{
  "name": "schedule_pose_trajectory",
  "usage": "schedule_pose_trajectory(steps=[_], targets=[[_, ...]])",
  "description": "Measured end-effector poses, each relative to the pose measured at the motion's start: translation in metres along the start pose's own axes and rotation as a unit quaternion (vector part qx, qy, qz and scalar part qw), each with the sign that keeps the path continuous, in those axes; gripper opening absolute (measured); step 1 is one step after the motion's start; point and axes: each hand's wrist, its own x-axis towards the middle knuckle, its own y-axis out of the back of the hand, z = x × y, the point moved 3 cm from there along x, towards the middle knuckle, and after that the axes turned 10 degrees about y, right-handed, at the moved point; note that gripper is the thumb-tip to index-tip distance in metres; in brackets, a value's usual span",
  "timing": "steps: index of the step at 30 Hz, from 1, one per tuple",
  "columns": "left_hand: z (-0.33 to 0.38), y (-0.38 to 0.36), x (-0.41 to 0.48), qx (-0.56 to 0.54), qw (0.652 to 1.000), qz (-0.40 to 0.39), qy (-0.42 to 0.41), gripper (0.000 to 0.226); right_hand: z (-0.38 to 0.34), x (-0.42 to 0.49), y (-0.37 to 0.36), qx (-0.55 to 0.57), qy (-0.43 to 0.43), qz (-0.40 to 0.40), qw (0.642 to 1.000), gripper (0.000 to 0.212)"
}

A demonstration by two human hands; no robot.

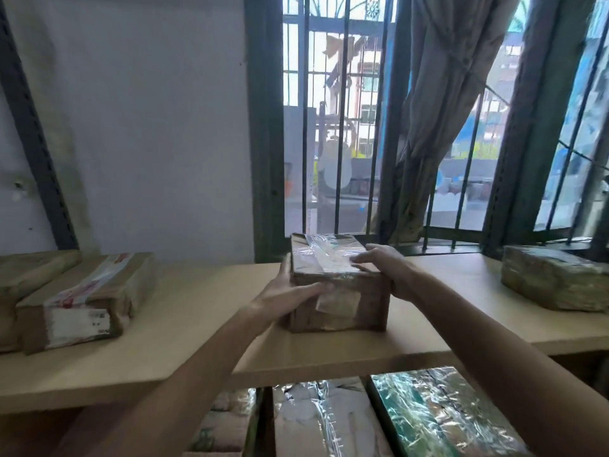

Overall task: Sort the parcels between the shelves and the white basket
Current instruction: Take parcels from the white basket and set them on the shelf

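Brown parcel (342,316) (taped) rests on shelf (197,328), clasped between left hand (290,296) and right hand (387,268).

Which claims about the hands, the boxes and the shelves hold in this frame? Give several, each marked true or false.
1. The left hand and the right hand both hold the taped box on the upper shelf. True.
2. A white basket stands beside that box. False: no basket is in view.
3. A labelled box lies toward the shelf's left end. True.
4. Nothing lies below the upper shelf. False: wrapped parcels lie there.
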Motion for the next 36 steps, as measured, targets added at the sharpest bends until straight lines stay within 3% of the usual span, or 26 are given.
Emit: schedule_pose_trajectory(steps=[2,5,9,13,18,24,29,32,36], targets=[[0.004,-0.019,0.006,0.013,1.000,0.014,-0.009,0.120,0.005,-0.004,0.018,0.061,0.005,0.011,0.998,0.018],[0.009,-0.052,0.019,0.040,0.997,0.044,-0.041,0.103,0.014,-0.009,0.056,0.064,0.011,0.045,0.997,0.041],[0.024,-0.102,0.038,0.055,0.995,0.057,-0.060,0.093,0.009,-0.021,0.117,-0.136,0.034,0.120,0.983,0.035],[0.040,-0.158,0.046,0.080,0.993,0.054,-0.066,0.093,0.007,-0.035,0.172,-0.302,0.073,0.160,0.937,0.032],[0.049,-0.169,0.033,0.168,0.975,0.115,-0.089,0.086,-0.006,-0.043,0.194,-0.399,0.125,0.178,0.891,0.050],[0.038,-0.099,-0.017,0.238,0.942,0.228,-0.062,0.077,-0.047,-0.023,0.117,-0.391,0.266,0.168,0.865,0.052],[0.010,0.003,-0.077,0.245,0.910,0.335,-0.016,0.051,-0.056,-0.007,-0.003,-0.353,0.297,0.059,0.886,0.051],[-0.013,0.063,-0.119,0.240,0.887,0.394,0.008,0.039,-0.051,-0.007,-0.082,-0.357,0.315,-0.020,0.879,0.045],[-0.043,0.132,-0.166,0.263,0.847,0.461,0.024,0.026,-0.046,-0.015,-0.174,-0.282,0.312,-0.101,0.901,0.058]])
